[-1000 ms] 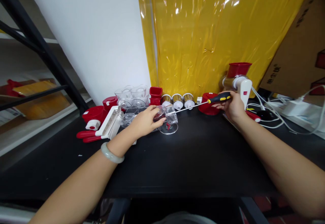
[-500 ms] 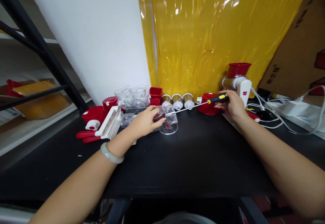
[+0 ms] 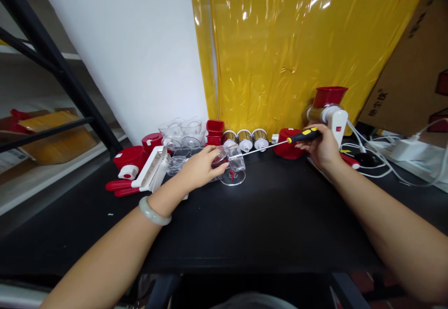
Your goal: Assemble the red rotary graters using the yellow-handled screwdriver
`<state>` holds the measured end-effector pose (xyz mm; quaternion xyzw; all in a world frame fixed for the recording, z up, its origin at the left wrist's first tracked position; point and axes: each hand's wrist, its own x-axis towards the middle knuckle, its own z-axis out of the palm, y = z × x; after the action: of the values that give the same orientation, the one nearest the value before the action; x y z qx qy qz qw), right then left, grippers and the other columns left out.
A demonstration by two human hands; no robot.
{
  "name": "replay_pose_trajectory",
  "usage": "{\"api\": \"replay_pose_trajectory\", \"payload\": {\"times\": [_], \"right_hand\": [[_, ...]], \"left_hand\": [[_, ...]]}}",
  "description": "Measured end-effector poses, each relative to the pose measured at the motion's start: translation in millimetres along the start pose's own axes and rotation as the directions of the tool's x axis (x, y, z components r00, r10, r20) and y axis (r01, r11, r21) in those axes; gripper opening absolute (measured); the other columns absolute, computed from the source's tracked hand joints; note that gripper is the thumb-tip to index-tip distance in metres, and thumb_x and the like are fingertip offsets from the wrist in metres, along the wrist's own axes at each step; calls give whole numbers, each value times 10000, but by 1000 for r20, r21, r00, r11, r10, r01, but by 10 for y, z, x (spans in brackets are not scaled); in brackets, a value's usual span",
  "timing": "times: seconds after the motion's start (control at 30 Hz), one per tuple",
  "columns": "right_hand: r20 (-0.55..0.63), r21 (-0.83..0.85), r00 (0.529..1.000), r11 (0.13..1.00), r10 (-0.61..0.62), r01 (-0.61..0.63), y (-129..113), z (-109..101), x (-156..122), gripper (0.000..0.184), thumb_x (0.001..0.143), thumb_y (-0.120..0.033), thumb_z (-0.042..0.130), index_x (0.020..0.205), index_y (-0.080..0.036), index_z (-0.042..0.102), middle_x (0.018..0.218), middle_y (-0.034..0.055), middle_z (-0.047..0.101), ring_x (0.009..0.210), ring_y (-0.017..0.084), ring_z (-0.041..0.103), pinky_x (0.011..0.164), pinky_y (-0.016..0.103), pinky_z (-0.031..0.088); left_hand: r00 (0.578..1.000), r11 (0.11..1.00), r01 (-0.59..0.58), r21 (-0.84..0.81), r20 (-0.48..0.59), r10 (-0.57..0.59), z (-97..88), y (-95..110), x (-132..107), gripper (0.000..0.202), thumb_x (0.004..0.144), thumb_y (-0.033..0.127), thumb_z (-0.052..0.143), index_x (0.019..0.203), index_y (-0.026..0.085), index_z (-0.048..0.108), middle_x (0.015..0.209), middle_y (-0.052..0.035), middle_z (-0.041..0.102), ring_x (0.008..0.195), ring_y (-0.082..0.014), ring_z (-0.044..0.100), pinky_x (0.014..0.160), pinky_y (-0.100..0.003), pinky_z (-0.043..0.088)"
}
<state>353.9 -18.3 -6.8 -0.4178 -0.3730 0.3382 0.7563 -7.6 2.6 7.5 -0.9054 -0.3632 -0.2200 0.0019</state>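
My left hand (image 3: 200, 166) is closed around a clear plastic part (image 3: 234, 165) with a round base that lies on the black table (image 3: 266, 225). A pale bangle sits on that wrist. My right hand (image 3: 320, 146) grips the black and yellow handle of a screwdriver (image 3: 301, 136). Its thin shaft runs left, with the tip reaching the clear part. A red and white grater machine (image 3: 329, 108) stands just behind my right hand.
Along the wall sit clear cups (image 3: 182, 131), small red tubs (image 3: 214, 132), three metal drums (image 3: 245, 138), and red and white parts (image 3: 140, 169). White cables (image 3: 385, 155) trail at the right. Yellow film (image 3: 290, 43) and a cardboard box (image 3: 416, 66) stand behind. A dark shelf frame (image 3: 56, 66) is at the left.
My right hand twisted slightly on the screwdriver handle and barely shifted. My left hand and the clear part stayed where they were.
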Motion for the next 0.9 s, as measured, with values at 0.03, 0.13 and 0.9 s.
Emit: {"api": "replay_pose_trajectory", "payload": {"times": [0.03,0.13,0.9], "right_hand": [[13,6,1000,1000,-6,6,-2,-9,-3,162,831,-396,513,789,-249,566,575,2,628,439,173,617,352,265,452],[21,2,1000,1000,-13,13,1,-32,1,123,824,-357,508,792,-261,579,590,12,641,449,186,624,360,280,441],[2,-105,991,986,-130,130,74,-9,33,290,860,-510,622,747,-262,524,359,-74,427,255,105,382,250,211,327]], "left_hand": [[1000,1000,2,-3,1,-2,-1,2,0,331,936,502,502,1024,198,602,1165,-116,591,1017,-262,631,890,-421,517],[1000,1000,13,-8,10,-13,-6,10,-1,326,935,496,504,994,190,603,1147,-118,594,1009,-261,634,886,-417,517],[1000,1000,14,-10,5,-14,-12,15,-3,320,932,498,504,991,198,600,1139,-110,594,995,-256,636,876,-412,516]]}}
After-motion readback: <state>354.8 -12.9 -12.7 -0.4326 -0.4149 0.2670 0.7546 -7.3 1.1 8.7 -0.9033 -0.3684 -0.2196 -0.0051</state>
